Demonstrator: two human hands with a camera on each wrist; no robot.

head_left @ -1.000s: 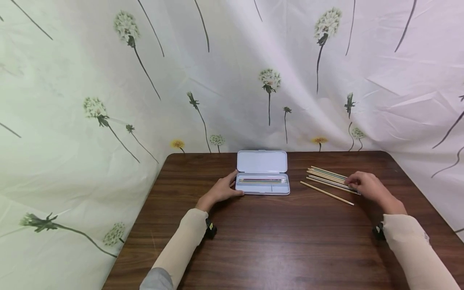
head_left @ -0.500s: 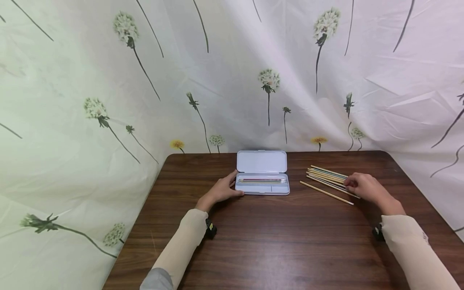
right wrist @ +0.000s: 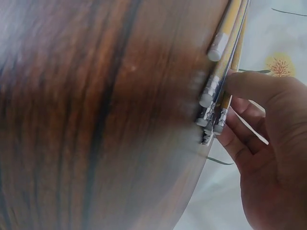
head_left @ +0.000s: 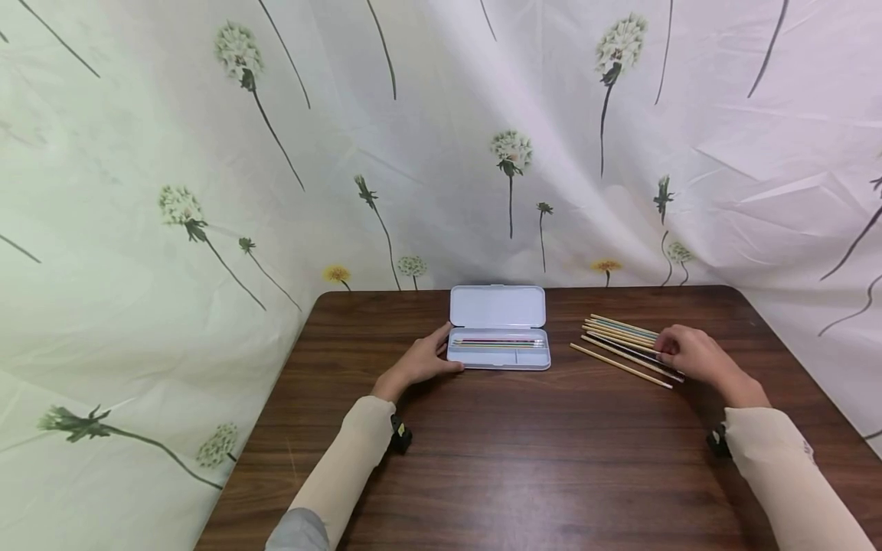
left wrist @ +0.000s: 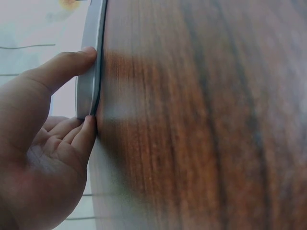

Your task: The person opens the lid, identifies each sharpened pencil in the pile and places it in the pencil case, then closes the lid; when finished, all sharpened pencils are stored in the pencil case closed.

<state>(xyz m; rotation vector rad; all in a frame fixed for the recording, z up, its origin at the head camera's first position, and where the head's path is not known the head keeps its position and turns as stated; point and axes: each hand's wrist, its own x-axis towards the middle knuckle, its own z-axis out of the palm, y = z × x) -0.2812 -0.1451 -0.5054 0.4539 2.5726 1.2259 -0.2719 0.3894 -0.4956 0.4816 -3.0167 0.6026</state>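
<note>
A pale blue pencil case [head_left: 482, 359] lies with its lid [head_left: 498, 308] raised at the back of the table. Several pencils [head_left: 496, 344] rest in its long rear compartment. My left hand [head_left: 420, 360] grips the case's left end, thumb at the front corner; in the left wrist view the thumb and fingertips press its side wall [left wrist: 86, 98]. To the right, my right hand [head_left: 699, 356] pinches a pencil among a loose fan of pencils [head_left: 616, 330]. In the right wrist view, eraser ends [right wrist: 207, 99] show beside the thumb; exactly which pencil is pinched is partly hidden.
One plain pencil [head_left: 620, 366] lies apart, in front of the fan. The case's front part has a small divider [head_left: 517, 357]. The brown wooden table [head_left: 524, 459] meets a flower-printed cloth [head_left: 427, 191] behind and at the sides.
My right hand has shifted very slightly among the pencils, and a dark pencil now shows near its fingertips. The left hand and the case have stayed put.
</note>
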